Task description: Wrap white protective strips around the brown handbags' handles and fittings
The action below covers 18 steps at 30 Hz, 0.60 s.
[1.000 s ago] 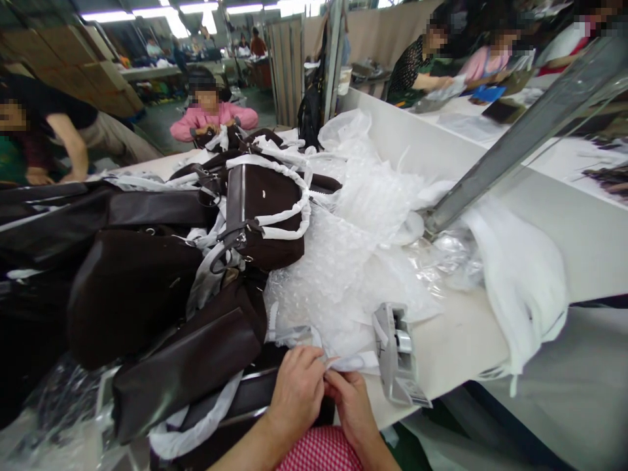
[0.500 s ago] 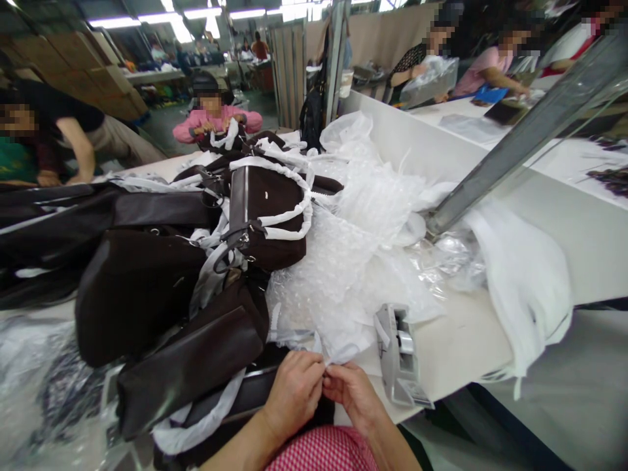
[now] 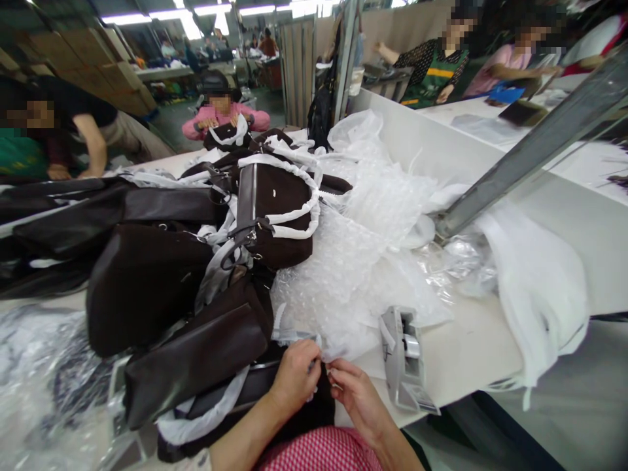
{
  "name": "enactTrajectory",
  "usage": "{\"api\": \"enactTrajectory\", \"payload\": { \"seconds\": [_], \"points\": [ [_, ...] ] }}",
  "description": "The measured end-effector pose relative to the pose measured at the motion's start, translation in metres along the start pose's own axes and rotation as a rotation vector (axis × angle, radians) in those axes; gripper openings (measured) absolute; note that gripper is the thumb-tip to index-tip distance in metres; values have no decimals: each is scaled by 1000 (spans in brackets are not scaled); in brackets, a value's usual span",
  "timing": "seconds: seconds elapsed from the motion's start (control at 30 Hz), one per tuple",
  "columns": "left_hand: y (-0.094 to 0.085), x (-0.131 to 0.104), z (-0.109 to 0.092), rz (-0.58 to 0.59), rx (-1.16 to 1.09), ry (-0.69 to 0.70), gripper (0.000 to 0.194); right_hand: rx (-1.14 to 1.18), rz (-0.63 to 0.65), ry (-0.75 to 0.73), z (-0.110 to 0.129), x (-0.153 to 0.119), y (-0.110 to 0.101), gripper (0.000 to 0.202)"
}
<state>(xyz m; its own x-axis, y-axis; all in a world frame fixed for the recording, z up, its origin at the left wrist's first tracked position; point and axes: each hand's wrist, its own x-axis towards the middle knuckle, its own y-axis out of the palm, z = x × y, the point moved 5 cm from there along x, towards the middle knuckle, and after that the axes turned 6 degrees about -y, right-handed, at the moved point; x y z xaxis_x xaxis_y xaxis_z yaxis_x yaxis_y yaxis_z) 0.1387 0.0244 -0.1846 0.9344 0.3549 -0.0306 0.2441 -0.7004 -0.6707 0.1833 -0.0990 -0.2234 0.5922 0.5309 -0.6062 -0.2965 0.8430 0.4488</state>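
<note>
My left hand [image 3: 297, 374] is closed, its fingers curled round something small; a bit of dark grey shows between them, too little to name. Close beside it, my right hand [image 3: 357, 396] has thumb and forefinger pinched together, with what lies between them hidden. Both are over a dark brown bag [image 3: 255, 386] at the table's front edge, whose handle is wrapped in white [image 3: 209, 418]. Just beyond the fingers lies crumpled bubble wrap [image 3: 338, 288]. A grey tape dispenser [image 3: 405, 360] stands to the right of my right hand.
Several brown bags [image 3: 147, 281] are heaped on the left, one with white-wrapped handles [image 3: 279, 203]. A slanted metal post [image 3: 530, 144] rises at the right beside white strips [image 3: 534, 281]. Clear plastic [image 3: 34, 373] lies at lower left. Several people sit around, one in pink [image 3: 258, 119].
My hands have drawn slightly apart, and the left fingers have curled more. The whole view has shifted a little. Across the partition, a person in a dotted sleeve has stretched out an arm.
</note>
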Motion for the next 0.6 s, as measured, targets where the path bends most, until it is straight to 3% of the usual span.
{"api": "enactTrajectory", "payload": {
  "seconds": [0.13, 0.2, 0.27, 0.33, 0.4, 0.47, 0.53, 0.6],
  "points": [
    [5, 2, 7, -31, 19, -42, 19, -55, 40, 5, -1, -2, 0, 37],
    [5, 3, 7, -16, 0, -39, 18, -236, 45, -47, 7, -9, 1, 34],
    [2, 4, 6, 5, -34, -31, 18, -581, 57, -273, 27, -22, 8, 23],
    [-1, 6, 5, 29, -80, -23, 17, -935, 145, -646, 50, -38, 26, 19],
    [-3, 6, 5, 55, -132, -13, 15, -1191, 277, -1039, 64, -50, 45, 26],
    [-3, 5, 6, 66, -177, -15, 11, -1378, 366, -1331, 68, -51, 56, 33],
    [-3, 3, 8, 59, -203, -35, 11, -1537, 418, -1434, 65, -37, 58, 32],
    [-3, 1, 9, 49, -215, -57, 14, -1659, 484, -1359, 58, -18, 54, 24]
  ]
}}
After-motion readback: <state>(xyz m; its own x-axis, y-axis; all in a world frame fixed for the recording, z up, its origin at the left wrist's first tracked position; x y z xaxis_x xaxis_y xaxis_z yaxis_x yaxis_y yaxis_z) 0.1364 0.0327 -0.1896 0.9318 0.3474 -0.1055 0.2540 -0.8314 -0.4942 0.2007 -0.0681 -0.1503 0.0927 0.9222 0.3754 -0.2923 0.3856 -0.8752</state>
